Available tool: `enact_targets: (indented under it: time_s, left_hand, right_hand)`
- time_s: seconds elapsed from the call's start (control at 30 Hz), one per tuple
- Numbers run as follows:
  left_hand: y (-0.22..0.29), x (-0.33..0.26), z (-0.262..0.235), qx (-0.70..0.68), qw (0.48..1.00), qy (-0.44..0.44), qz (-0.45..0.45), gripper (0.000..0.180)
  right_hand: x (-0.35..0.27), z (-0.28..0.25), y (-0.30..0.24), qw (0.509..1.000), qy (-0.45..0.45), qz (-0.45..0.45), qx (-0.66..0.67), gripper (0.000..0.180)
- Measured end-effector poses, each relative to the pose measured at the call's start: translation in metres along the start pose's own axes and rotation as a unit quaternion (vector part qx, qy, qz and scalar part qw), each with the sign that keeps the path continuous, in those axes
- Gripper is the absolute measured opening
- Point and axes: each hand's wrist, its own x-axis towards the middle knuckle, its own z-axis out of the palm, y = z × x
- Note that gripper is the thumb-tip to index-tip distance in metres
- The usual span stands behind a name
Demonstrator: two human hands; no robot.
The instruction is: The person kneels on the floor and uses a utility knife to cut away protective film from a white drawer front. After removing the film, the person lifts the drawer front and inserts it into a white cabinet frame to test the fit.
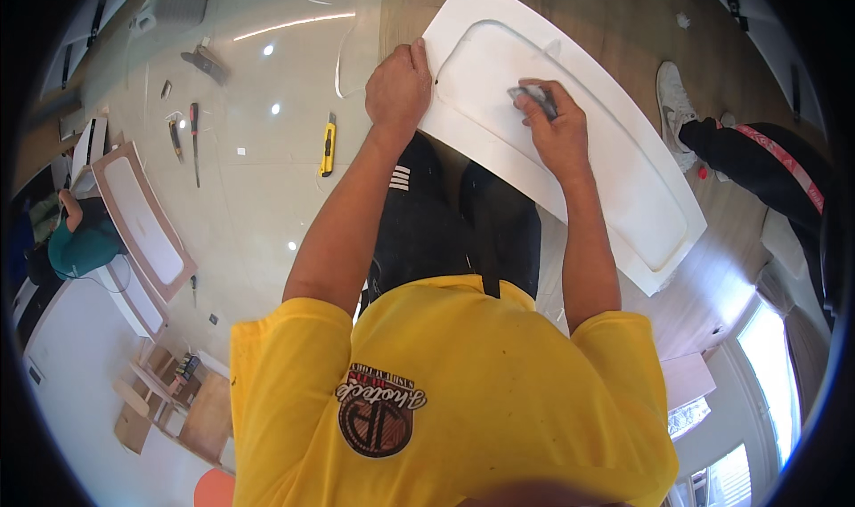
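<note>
A long white panel [614,182] with a rounded recessed field lies slantwise over my knees and the floor. At its left edge, my left hand [398,89] is closed on the rim, the fingers bent round it. My right hand [556,126] is over the recessed field, pinching a small grey crumpled piece [540,102] that looks like a rag or sandpaper; the fingers cover part of it. The piece appears to touch the panel's surface. A small dark spot shows on the recess edge near my left hand.
A yellow utility knife [329,147] lies left of my left arm. Farther left are a screwdriver [195,142], another small tool [175,140] and a dark tool [205,64]. A co-worker [85,240] is beside a brown-edged panel [142,218]. Another person's leg [766,155] is at right.
</note>
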Motion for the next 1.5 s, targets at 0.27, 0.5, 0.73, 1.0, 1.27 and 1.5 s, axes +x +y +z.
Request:
enact_targets:
  time_s: [0.27,0.5,0.73,1.0,1.27,1.5]
  left_hand:
    - [0.001,0.0,0.0,-0.004,1.0,0.002,-0.007,0.051]
    - [0.001,0.001,0.0,0.0,1.0,0.011,-0.011,0.05]
    - [-0.002,0.001,0.003,0.007,1.0,0.005,0.001,0.05]
    - [0.001,0.0,0.001,0.009,1.0,-0.007,-0.012,0.051]
    - [0.001,0.001,-0.001,0.002,1.0,-0.008,-0.007,0.051]
    - [-0.003,0.001,0.005,-0.009,1.0,0.005,-0.014,0.052]
  right_hand:
    - [0.007,0.024,-0.006,0.936,-0.009,-0.204,-0.287,0.07]
    - [0.044,0.071,-0.029,0.953,-0.006,-0.111,-0.284,0.084]
    - [0.014,0.024,-0.017,0.938,-0.036,-0.061,-0.341,0.086]
    - [-0.005,-0.001,-0.018,0.979,-0.04,-0.002,-0.199,0.054]
    - [-0.006,0.016,-0.016,0.962,-0.109,-0.059,-0.244,0.023]
    - [-0.009,0.026,0.002,0.957,-0.081,-0.124,-0.249,0.019]
